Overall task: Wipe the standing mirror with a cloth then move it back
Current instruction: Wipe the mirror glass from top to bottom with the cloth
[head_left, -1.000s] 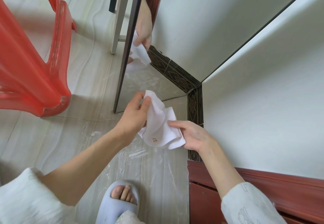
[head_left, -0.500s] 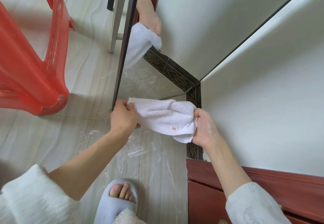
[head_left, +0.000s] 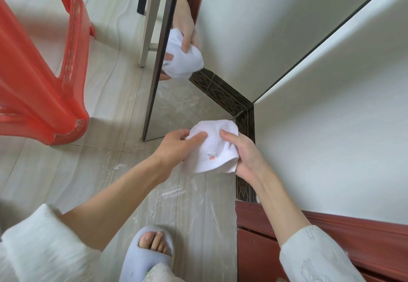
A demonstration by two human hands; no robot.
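Both hands grasp the cloth (head_left: pixel 213 147): left hand (head_left: pixel 174 147) pinches its left side, fingers lying over the top; right hand (head_left: pixel 245 153) curls round the right edge, thumb on top. The cloth is bunched into a pad, off the glass, just in front of the mirror's (head_left: pixel 254 38) bottom edge. The mirror stands on the floor (head_left: pixel 114 87), its right side against the wall (head_left: pixel 331 138), its dark left edge strip just right of the chair (head_left: pixel 44 72).

Risks, as I judge them:
- Mirror looks propped, not fixed. A hard push low on the glass could kick the base out on the smooth floor, or tip the top.
- Floor in front of the mirror carries white scuffs or dust; if the cloth drops there it picks up grit and may scratch or smear the glass.
- Loosely bunched cloth: a trailing corner may drag, leave streaks, or slip out of a one-handed hold.
- Moving it back: the chair just left of the mirror and the grey stool leg (head_left: pixel 152 16) behind its left edge crowd the path; a frame corner could clip them.
- Slipper (head_left: pixel 150 257) sits near, in front of the mirror base; toes are exposed if the base slides.

Count:
- mirror: 1
- cloth: 1 (a second shows only as a reflection)
- hands: 2
- red chair: 1
- stool: 1, partly visible
- slipper: 1 in view
- red-brown trim (head_left: pixel 331 237) low on the wall, right of the slipper: 1
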